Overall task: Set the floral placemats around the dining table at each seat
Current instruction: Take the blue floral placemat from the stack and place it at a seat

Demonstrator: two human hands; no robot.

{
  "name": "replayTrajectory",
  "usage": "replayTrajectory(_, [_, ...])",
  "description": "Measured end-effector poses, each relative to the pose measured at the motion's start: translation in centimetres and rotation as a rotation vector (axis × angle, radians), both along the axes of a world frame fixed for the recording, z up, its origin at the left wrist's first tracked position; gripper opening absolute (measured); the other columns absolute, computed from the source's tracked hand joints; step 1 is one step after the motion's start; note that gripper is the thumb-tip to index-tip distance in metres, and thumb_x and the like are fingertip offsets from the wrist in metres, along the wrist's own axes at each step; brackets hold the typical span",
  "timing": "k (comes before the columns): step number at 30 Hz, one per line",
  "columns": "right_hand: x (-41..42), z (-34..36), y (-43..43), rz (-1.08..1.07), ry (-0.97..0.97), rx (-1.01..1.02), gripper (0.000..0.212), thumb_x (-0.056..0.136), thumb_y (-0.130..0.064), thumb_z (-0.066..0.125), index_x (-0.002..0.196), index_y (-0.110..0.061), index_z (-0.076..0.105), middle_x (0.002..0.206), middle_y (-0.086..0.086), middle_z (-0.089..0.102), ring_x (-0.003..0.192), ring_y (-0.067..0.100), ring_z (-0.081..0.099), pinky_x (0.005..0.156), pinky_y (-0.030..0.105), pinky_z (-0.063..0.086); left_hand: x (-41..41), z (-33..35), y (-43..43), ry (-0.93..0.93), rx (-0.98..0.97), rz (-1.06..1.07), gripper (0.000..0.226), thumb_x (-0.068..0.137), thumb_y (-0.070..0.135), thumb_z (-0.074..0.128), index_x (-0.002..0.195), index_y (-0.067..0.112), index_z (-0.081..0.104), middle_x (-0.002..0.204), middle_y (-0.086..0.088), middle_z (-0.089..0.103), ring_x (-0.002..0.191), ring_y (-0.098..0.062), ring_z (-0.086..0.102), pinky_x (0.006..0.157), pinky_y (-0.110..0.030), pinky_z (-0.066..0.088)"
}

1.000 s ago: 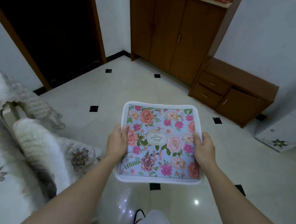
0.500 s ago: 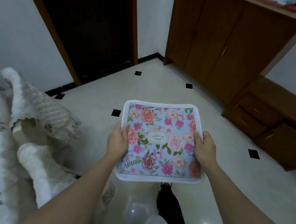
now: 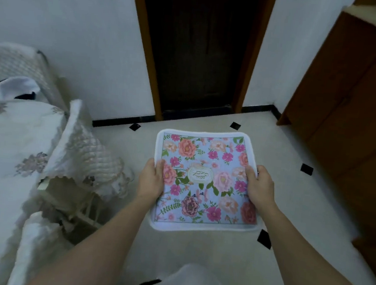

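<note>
Now you hold a square placemat with a light blue middle full of pink, coral and purple flowers and a white padded border (image 3: 205,180) in front of you, flat and printed side up, above the pale cream tiled floor with small black diamond insets (image 3: 235,257). Your left hand (image 3: 152,178) grips the left edge of the floral placemat, the thumb lying on top of the print and the other fingers curled under it, where you cannot see them. Your right hand (image 3: 261,186) closes on the right edge in the same way, thumb on top near the border, fingers hidden below. Both hands are closed only as far as the thin mat needs (not made into fists). A small oval label with letters sits in the middle of the print, between your two thumbs. The placemat touches nothing except your hands. To your left stands a piece of furniture under a white quilted cover with grey flower embroidery (image 3: 10,139), and one corner of this cover is turned up near your left forearm. Straight ahead is a dark open doorway with a brown wooden frame (image 3: 200,51) in the white wall. To your right is a tall brown wooden cabinet (image 3: 355,108), well apart from the placemat.
</note>
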State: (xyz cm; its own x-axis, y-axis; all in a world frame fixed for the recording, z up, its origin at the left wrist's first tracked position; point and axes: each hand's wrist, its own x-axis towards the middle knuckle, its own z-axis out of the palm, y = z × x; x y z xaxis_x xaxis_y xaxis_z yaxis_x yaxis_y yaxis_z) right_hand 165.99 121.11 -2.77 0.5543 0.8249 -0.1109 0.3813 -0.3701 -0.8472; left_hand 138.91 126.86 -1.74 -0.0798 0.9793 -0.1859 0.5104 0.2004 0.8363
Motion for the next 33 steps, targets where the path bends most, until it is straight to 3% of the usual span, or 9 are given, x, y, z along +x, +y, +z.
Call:
replayTrajectory(3, [-0.1, 0.2, 5.3, 0.091, 0.010, 0.004, 0.030, 0.101, -0.036, 0.048, 0.093, -0.008, 0.055, 0.085, 0.009, 0.064, 0.075, 0.024, 0.061, 0.062, 0.032, 0.045, -0.4, 0.7, 2.7, 0.025, -0.012, 0.084, 0.036, 0.103, 0.042, 0.035, 0.098, 0.011, 0.052, 0.081, 0.000, 0.066, 0.074, -0.018, 0.069, 0.055, -0.023, 0.052])
replayTrajectory(8, [-1.8, -0.7, 13.0, 0.209, 0.012, -0.024, 0.034, 0.100, -0.036, 0.048, 0.096, -0.004, 0.056, 0.087, 0.012, 0.063, 0.075, 0.026, 0.059, 0.060, 0.031, 0.044, -2.8, -0.6, 7.3, 0.005, -0.029, 0.209, 0.041, 0.100, 0.052, 0.033, 0.096, 0.018, 0.054, 0.087, -0.005, 0.071, 0.076, -0.019, 0.072, 0.068, -0.046, 0.061])
replayTrajectory(15, [-6.3, -1.8, 23.4, 0.303, 0.003, -0.043, 0.032, 0.101, -0.038, 0.046, 0.096, -0.007, 0.055, 0.084, 0.008, 0.064, 0.070, 0.018, 0.062, 0.053, 0.027, 0.044, -7.0, -2.3, 15.6, -0.029, -0.030, 0.314, 0.036, 0.100, 0.051, 0.035, 0.092, 0.021, 0.053, 0.086, -0.003, 0.070, 0.076, -0.019, 0.072, 0.068, -0.046, 0.061])
replayTrajectory(18, [-8.4, -1.7, 29.0, 0.312, -0.015, -0.039, 0.033, 0.101, -0.039, 0.045, 0.096, -0.007, 0.054, 0.084, 0.008, 0.063, 0.073, 0.022, 0.062, 0.055, 0.028, 0.045, -8.9, -2.3, 20.8, -0.069, -0.007, 0.314, 0.033, 0.101, 0.046, 0.036, 0.090, 0.020, 0.053, 0.083, -0.001, 0.069, 0.075, -0.017, 0.072, 0.065, -0.038, 0.061])
replayTrajectory(21, [-11.3, -1.1, 35.6, 0.337, -0.063, -0.039, 0.031, 0.101, -0.040, 0.044, 0.097, -0.011, 0.053, 0.087, 0.008, 0.064, 0.077, 0.024, 0.063, 0.061, 0.032, 0.047, -11.5, -1.4, 26.4, -0.068, 0.039, 0.323, 0.031, 0.104, 0.038, 0.035, 0.091, 0.016, 0.051, 0.077, 0.006, 0.062, 0.069, -0.006, 0.064, 0.052, -0.014, 0.048])
replayTrajectory(28, [-20.5, 1.3, 49.6, 0.474, -0.108, -0.017, 0.031, 0.099, -0.047, 0.044, 0.100, -0.017, 0.053, 0.088, 0.004, 0.066, 0.079, 0.022, 0.067, 0.070, 0.044, 0.057, -20.0, -0.2, 36.0, -0.046, 0.105, 0.454, 0.036, 0.103, 0.045, 0.034, 0.094, 0.016, 0.053, 0.086, 0.003, 0.065, 0.079, -0.014, 0.065, 0.066, -0.030, 0.049])
replayTrajectory(33, [-28.4, 2.0, 56.6, 0.619, -0.151, 0.005, 0.030, 0.100, -0.044, 0.044, 0.102, -0.015, 0.054, 0.089, 0.004, 0.064, 0.079, 0.021, 0.064, 0.067, 0.037, 0.052, -26.8, -0.2, 39.2, -0.066, 0.130, 0.596, 0.037, 0.102, 0.050, 0.034, 0.096, 0.019, 0.053, 0.091, 0.002, 0.067, 0.083, -0.014, 0.068, 0.074, -0.038, 0.056])
